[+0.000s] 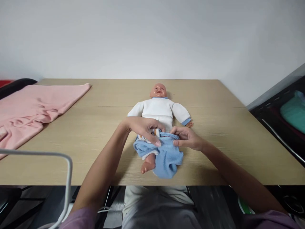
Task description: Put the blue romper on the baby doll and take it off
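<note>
A baby doll (159, 91) lies on its back on the table, its head toward the wall. It wears a white top (157, 107) with blue cuffs. Light blue pants (166, 159) are bunched around its legs, and one bare foot pokes out of the leg opening on the left. My left hand (146, 128) is closed on the waistband at the left, over a patterned patch. At the right side of the waistband, my right hand (187, 137) pinches the blue cloth between thumb and fingers. The doll's other foot is hidden by the pants.
A pink blanket (35, 108) spreads over the left side of the wooden table (102, 133). A white curved tube (68, 171) crosses the lower left foreground. Beyond the table's right edge stands a black container with teal cloth (294, 111) in it.
</note>
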Available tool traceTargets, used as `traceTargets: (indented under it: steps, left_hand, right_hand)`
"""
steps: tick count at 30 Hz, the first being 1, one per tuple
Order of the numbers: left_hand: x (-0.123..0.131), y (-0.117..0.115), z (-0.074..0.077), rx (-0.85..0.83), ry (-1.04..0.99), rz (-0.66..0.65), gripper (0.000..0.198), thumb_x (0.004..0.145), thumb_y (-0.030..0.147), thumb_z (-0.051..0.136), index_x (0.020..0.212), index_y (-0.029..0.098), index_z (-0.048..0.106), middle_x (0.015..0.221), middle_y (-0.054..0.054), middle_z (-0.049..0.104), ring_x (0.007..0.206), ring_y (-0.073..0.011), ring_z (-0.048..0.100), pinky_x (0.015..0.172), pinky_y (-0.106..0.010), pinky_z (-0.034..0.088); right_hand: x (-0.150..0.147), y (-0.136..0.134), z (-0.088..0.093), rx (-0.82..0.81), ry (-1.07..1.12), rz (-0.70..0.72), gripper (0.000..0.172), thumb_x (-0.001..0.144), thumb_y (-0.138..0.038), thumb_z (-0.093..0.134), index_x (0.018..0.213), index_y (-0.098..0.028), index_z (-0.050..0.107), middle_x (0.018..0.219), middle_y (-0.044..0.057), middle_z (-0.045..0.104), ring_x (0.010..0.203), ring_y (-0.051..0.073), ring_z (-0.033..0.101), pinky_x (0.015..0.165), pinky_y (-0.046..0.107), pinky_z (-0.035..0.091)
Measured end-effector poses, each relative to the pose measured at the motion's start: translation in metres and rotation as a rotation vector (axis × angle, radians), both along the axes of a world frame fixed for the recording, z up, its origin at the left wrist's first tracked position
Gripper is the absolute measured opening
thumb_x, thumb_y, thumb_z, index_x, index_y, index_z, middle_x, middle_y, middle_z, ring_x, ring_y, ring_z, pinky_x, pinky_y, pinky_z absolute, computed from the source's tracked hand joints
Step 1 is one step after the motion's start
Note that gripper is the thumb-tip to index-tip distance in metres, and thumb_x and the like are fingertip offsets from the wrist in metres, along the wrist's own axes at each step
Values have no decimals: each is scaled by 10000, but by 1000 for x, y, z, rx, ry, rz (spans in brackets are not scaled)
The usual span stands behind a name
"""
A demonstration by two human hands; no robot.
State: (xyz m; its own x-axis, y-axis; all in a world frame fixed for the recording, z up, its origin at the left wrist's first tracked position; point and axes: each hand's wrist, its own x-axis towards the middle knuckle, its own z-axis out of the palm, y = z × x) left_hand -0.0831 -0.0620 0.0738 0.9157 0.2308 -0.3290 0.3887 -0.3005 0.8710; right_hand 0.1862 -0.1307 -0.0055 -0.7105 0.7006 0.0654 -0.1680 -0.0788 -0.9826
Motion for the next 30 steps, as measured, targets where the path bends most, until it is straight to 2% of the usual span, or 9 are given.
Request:
traceTargets:
  steps: [2, 5, 8, 10, 15, 19, 23, 27, 30]
  left_hand:
    - [1, 4, -8, -70, -32, 3, 435, 785, 472, 979, 940, 199, 677, 780, 21, 649, 691, -166, 609, 582, -247, 442]
    - [3, 5, -17, -115, -136, 40, 381, 813, 406, 971, 956, 203, 681, 839, 12, 667, 761, -170, 643, 625, -229, 492]
    - [5, 5, -22, -140, -201, 61, 326, 902, 447, 903, 1031, 209, 721, 905, -11, 694, 806, -177, 661, 661, -230, 527]
    - [5, 7, -24, -155, -204, 39, 353, 917, 493, 883, 1102, 218, 763, 952, -28, 731, 847, -198, 690, 698, -244, 563]
    - [5, 7, -28, -226, -130, -116, 471, 764, 463, 1005, 1130, 209, 853, 1013, -56, 836, 907, -288, 775, 760, -316, 657]
    - [5, 2, -28, -234, -152, -144, 370, 911, 466, 892, 1164, 201, 838, 1060, -68, 846, 973, -291, 790, 870, -338, 672]
    - [3, -1, -28, -222, -213, -89, 460, 964, 522, 836, 1283, 195, 785, 1130, -81, 829, 998, -276, 776, 843, -308, 662]
    - [4, -5, -31, -160, -249, -4, 381, 965, 517, 841, 1175, 206, 776, 1029, -59, 797, 930, -253, 761, 828, -302, 643]
    - [5, -9, -32, -217, -247, 3, 465, 855, 475, 945, 1193, 210, 767, 1094, -63, 813, 996, -280, 779, 876, -332, 656]
  right_hand:
    - [2, 1, 3, 5, -48, 4, 405, 915, -473, 922, 1145, -190, 746, 993, 12, 716, 877, 145, 679, 794, 246, 568]
    - [7, 1, 5, 21, -206, 124, 492, 895, -541, 917, 1183, -184, 740, 1020, 9, 698, 927, 168, 662, 811, 259, 554]
    - [10, -1, 4, 40, -304, 199, 427, 868, -556, 925, 922, -181, 729, 827, -30, 613, 772, 144, 572, 691, 240, 482]
    - [10, -2, 2, 24, -250, 174, 439, 858, -565, 923, 833, -186, 703, 747, -45, 553, 687, 125, 503, 633, 240, 432]
    - [9, 0, -1, -22, -97, 71, 476, 871, -616, 895, 988, -177, 753, 789, -38, 553, 696, 122, 487, 644, 240, 403]
    - [9, 0, -3, -8, -142, 61, 462, 950, -601, 830, 845, -175, 683, 743, -43, 515, 675, 112, 456, 630, 233, 397]
    - [8, -3, 2, 51, -220, 123, 402, 960, -559, 836, 1036, -188, 703, 866, -25, 586, 755, 129, 513, 675, 231, 464]
    - [8, -6, 5, 95, -310, 178, 407, 894, -503, 914, 900, -190, 655, 798, -44, 547, 724, 119, 497, 641, 220, 442]
    - [9, -7, 3, 53, -274, 186, 442, 895, -517, 915, 830, -194, 619, 740, -57, 502, 667, 104, 459, 581, 214, 396]
